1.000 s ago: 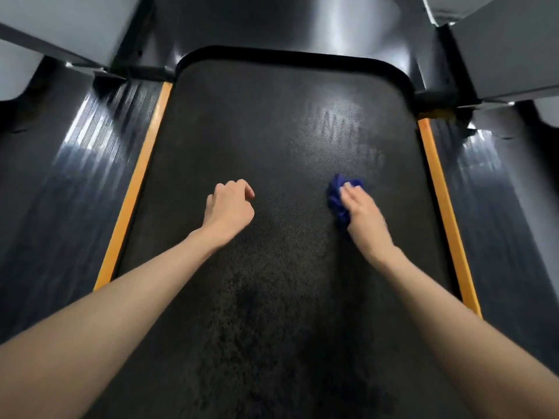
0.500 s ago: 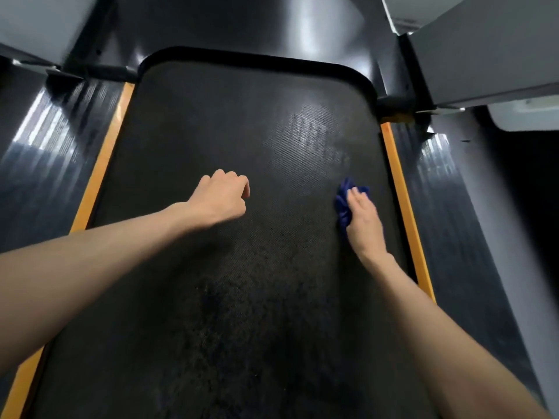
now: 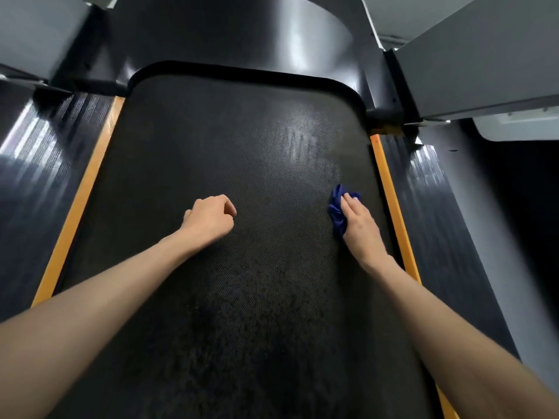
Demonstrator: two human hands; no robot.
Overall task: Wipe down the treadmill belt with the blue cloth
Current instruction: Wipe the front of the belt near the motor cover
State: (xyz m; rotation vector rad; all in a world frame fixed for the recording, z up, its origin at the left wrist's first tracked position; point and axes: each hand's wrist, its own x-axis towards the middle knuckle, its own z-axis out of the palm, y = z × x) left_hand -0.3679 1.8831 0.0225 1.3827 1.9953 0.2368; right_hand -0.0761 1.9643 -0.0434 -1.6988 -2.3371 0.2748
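Note:
The black textured treadmill belt (image 3: 230, 152) fills the middle of the view. A crumpled blue cloth (image 3: 337, 211) lies on the belt close to its right edge. My right hand (image 3: 360, 228) presses flat on the cloth, fingers together, covering most of it. My left hand (image 3: 210, 217) rests on the belt's middle as a loose fist with nothing in it. A damp, shiny patch shows on the belt ahead of the cloth.
Orange strips (image 3: 390, 201) run along both sides of the belt, with ribbed dark side rails (image 3: 36, 176) beyond them. The black motor cover (image 3: 242, 37) rises at the far end. Grey upright frames (image 3: 484, 62) stand at both far corners.
My right hand has slid the cloth rightward toward the belt's right edge. The left hand has stayed near the belt's middle. My head view has shifted.

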